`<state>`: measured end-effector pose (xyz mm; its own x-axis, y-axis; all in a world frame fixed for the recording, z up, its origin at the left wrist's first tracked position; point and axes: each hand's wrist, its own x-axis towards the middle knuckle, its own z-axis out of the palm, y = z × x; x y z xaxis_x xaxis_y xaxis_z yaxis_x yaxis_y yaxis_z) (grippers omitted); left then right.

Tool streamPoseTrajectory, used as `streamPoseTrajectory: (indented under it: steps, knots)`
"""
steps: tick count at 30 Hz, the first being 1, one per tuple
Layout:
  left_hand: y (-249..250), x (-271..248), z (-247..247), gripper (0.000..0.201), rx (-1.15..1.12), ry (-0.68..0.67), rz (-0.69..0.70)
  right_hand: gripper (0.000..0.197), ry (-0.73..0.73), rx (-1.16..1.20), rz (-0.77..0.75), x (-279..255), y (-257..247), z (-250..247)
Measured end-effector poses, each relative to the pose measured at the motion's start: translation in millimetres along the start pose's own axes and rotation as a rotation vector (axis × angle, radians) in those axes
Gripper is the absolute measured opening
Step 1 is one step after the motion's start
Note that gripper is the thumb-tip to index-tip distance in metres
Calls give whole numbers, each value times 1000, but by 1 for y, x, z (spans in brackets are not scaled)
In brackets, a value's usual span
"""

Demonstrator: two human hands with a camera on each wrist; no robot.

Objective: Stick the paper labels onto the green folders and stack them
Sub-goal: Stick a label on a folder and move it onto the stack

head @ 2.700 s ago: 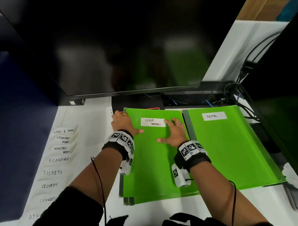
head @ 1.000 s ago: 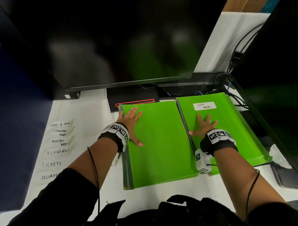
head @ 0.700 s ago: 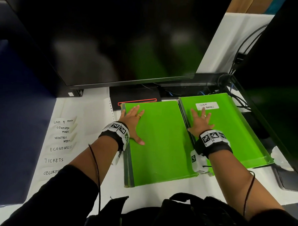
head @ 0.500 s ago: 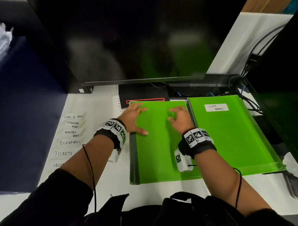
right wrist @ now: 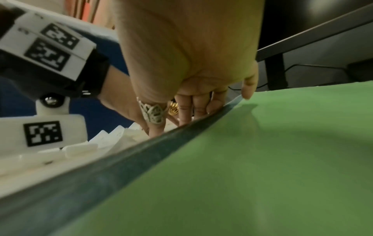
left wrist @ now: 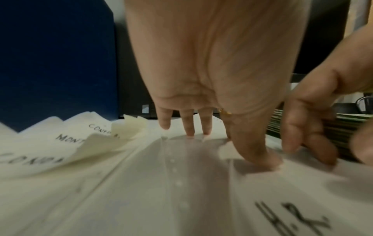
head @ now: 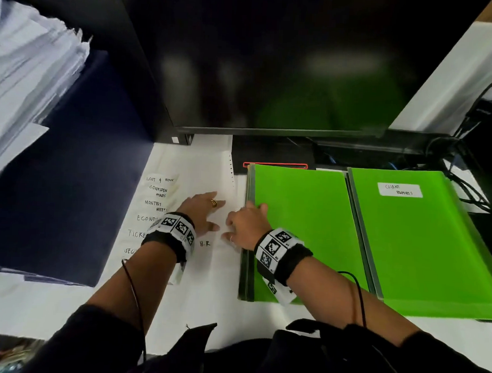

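Note:
Two stacks of green folders lie side by side. The left stack's top folder [head: 302, 231] [right wrist: 262, 159] is bare, while the right stack's top folder [head: 422, 250] carries a "CLIENT REPORTS" label [head: 399, 190]. To their left lies a white sheet [head: 196, 268] with a column of handwritten labels [head: 157, 193] and an "H.R" label [head: 205, 243] [left wrist: 292, 220]. My left hand [head: 202, 212] [left wrist: 201, 79] presses on the sheet with straight fingers. My right hand [head: 244, 224] [right wrist: 191, 63] touches the sheet with its fingertips beside the left stack's spine. Its thumb [right wrist: 248, 89] rests on the folder's edge.
A large dark monitor [head: 273, 60] overhangs the back of the desk, with its black base [head: 271, 156] behind the folders. Cables [head: 465, 173] run at the back right. A pile of white papers [head: 27, 64] and a dark blue panel [head: 71, 164] stand to the left.
The CLIENT REPORTS folder went onto the right stack. In the last half second both hands left the bare left folder and moved left onto the label sheet.

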<state>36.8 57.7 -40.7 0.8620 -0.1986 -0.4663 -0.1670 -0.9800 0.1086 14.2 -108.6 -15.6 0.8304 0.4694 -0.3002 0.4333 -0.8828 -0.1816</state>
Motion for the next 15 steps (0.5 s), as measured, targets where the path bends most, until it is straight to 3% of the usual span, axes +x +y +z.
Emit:
streamPoseTrajectory:
  steps: [4,8,12,15]
  knots:
    - [2,-6,3,77,-59,54,17,30,5,-30,17,-1,-7,7]
    - [-3,-8,5,77,-105,59,44,38,16,120,84,2,-6,9]
    - [-4,-6,4,78,-107,77,44,26,41,311,105,3,-1,2]
    - [-1,-4,-1,77,-109,76,24,29,20,451,113,3,2,-10]
